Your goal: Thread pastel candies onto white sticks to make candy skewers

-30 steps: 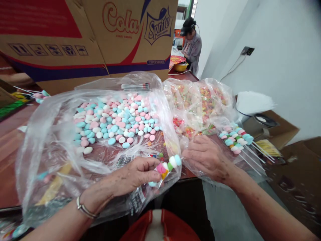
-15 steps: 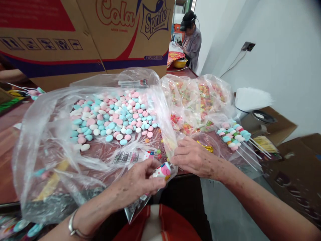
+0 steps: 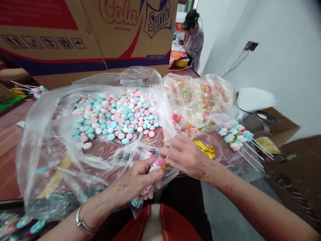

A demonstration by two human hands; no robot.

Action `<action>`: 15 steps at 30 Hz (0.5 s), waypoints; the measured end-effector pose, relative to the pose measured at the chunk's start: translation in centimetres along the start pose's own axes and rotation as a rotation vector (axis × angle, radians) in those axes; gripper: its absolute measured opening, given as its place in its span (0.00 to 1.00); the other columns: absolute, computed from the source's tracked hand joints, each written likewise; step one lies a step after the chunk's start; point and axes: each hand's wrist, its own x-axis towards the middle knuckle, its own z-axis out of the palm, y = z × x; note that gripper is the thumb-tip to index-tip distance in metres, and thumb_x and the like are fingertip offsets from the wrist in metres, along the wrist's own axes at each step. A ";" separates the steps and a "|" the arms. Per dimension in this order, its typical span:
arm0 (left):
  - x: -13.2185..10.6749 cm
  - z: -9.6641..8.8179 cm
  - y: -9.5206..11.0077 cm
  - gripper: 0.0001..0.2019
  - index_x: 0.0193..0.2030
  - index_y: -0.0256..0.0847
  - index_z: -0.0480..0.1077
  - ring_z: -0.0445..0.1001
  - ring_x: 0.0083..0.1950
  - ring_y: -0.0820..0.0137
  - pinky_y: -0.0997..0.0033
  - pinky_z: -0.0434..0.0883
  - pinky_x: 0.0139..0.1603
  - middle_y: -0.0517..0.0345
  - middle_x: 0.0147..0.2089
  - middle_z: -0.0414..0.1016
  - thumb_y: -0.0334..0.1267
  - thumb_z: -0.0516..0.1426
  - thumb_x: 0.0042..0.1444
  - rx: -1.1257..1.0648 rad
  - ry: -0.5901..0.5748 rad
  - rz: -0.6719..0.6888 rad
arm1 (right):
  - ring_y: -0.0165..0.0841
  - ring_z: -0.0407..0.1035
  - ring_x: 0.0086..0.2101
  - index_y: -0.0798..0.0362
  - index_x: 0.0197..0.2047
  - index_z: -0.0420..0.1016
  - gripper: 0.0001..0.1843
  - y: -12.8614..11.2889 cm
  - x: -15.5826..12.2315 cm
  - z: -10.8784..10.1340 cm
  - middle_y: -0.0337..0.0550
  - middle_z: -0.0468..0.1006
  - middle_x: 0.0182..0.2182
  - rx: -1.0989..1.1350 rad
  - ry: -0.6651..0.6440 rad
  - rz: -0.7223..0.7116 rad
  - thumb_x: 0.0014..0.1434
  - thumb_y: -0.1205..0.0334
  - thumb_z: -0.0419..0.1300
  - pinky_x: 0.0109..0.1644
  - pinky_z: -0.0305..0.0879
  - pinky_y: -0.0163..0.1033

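My left hand is closed around a narrow clear bag with a colourful print. Blue candy shows through its lower end, below my fingers. At the bag's upper end a thin white stick pokes out. My right hand pinches there, its fingertips around the stick and the gathered film; exactly what lies between them is partly hidden. Just behind my right hand, gold twist ties lie in a clear round dish. A flat printed bag rests beyond my left hand.
Pink, blue and white candies spread over a large clear plastic bag. Bags of gummy candy lie behind. Several candy skewers sit at right. A big carton stands at the back; another person works beyond.
The bag in my left hand has tilted, and its lower end has drawn in toward my palm. My right fingers have closed in over its upper end. The view has shifted slightly.
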 end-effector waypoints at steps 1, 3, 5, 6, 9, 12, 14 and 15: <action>0.0 0.0 0.1 0.22 0.32 0.39 0.69 0.61 0.16 0.77 0.80 0.56 0.16 0.63 0.16 0.68 0.59 0.54 0.60 -0.034 0.027 -0.003 | 0.41 0.67 0.49 0.55 0.57 0.68 0.17 0.1 0.1 -0.2 0.53 0.75 0.49 0.005 0.077 0.092 0.69 0.59 0.52 0.54 0.62 0.49; 0.1 0.1 0.3 0.27 0.29 0.38 0.69 0.60 0.15 0.77 0.80 0.54 0.15 0.61 0.16 0.67 0.63 0.51 0.59 -0.094 0.105 -0.025 | 0.45 0.62 0.58 0.56 0.66 0.57 0.25 0.0 0.4 -0.3 0.58 0.69 0.58 0.064 0.181 0.261 0.69 0.56 0.50 0.61 0.60 0.55; 0.3 0.4 0.4 0.28 0.29 0.38 0.69 0.60 0.14 0.76 0.80 0.52 0.12 0.59 0.17 0.69 0.65 0.51 0.58 -0.113 0.185 -0.045 | 0.45 0.62 0.60 0.56 0.68 0.52 0.27 -0.5 0.7 -0.1 0.60 0.67 0.60 0.179 0.166 0.333 0.70 0.56 0.48 0.62 0.61 0.56; 0.4 0.6 0.5 0.28 0.30 0.38 0.70 0.60 0.14 0.76 0.80 0.52 0.11 0.59 0.19 0.71 0.66 0.51 0.57 -0.116 0.210 -0.046 | 0.44 0.62 0.61 0.57 0.69 0.51 0.27 -0.8 0.9 0.1 0.61 0.67 0.61 0.240 0.131 0.334 0.70 0.57 0.47 0.63 0.62 0.55; 0.6 1.0 0.3 0.27 0.32 0.39 0.70 0.59 0.13 0.76 0.78 0.54 0.09 0.59 0.21 0.72 0.65 0.53 0.56 -0.119 0.228 -0.034 | 0.41 0.59 0.63 0.57 0.69 0.51 0.27 -1.7 1.5 0.8 0.60 0.65 0.63 0.394 0.050 0.278 0.70 0.59 0.47 0.65 0.60 0.52; 0.7 0.7 0.1 0.26 0.31 0.40 0.68 0.59 0.13 0.77 0.78 0.54 0.11 0.61 0.22 0.70 0.64 0.51 0.58 -0.059 0.270 0.053 | 0.42 0.57 0.64 0.55 0.70 0.48 0.32 -2.0 1.8 1.1 0.59 0.59 0.66 0.481 0.148 0.337 0.67 0.56 0.52 0.66 0.58 0.53; 0.8 0.2 0.2 0.24 0.31 0.41 0.66 0.58 0.14 0.78 0.77 0.53 0.12 0.64 0.23 0.68 0.62 0.50 0.60 -0.014 0.322 0.120 | 0.45 0.61 0.60 0.55 0.68 0.50 0.37 -2.1 1.8 1.3 0.60 0.61 0.64 0.520 0.275 0.486 0.62 0.51 0.60 0.62 0.61 0.53; 0.9 0.0 0.3 0.23 0.32 0.42 0.64 0.58 0.15 0.78 0.77 0.54 0.13 0.64 0.24 0.67 0.61 0.49 0.61 0.001 0.322 0.138 | 0.44 0.66 0.55 0.55 0.64 0.56 0.37 -2.2 1.8 1.5 0.58 0.67 0.60 0.553 0.296 0.577 0.58 0.50 0.63 0.58 0.65 0.52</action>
